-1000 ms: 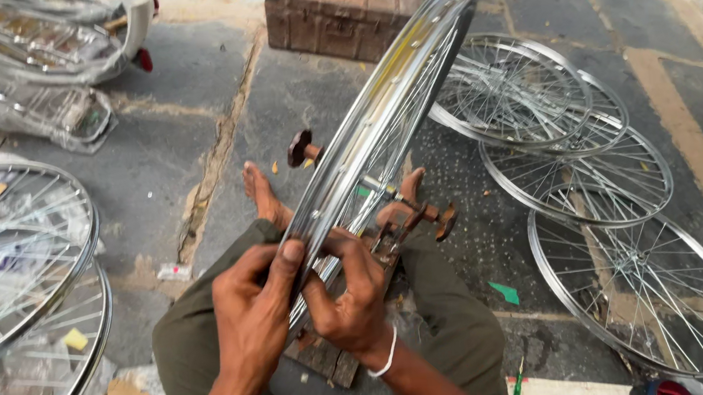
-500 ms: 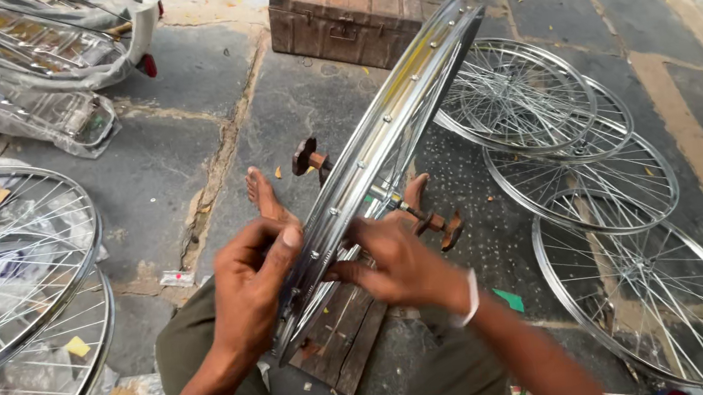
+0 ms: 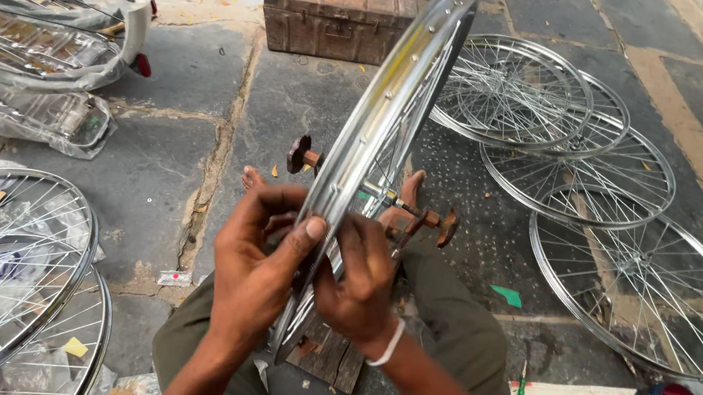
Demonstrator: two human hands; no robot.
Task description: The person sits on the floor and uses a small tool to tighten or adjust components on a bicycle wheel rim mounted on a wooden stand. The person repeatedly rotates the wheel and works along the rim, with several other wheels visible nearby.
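Observation:
A silver spoked bicycle wheel (image 3: 394, 101) stands on edge on a rusty axle stand (image 3: 423, 216) between my bare feet. My left hand (image 3: 258, 264) grips the near part of the rim from the left, thumb laid across the rim. My right hand (image 3: 360, 279) is closed on the rim and spokes just to the right of it, with a white band at the wrist. A wooden board (image 3: 329, 357) lies under the wheel between my knees.
Several finished spoked wheels (image 3: 580, 173) lie flat on the stone floor to the right, and more wheels (image 3: 11, 268) overlap on the left. A rusty metal trunk (image 3: 340, 7) stands at the back. Wrapped rims (image 3: 14, 50) lie at the top left. A green-handled tool (image 3: 521, 387) lies near my right knee.
My right hand drew back from the spokes on the right side of the wheel to the near rim beside my left hand. The wheel stays on the stand.

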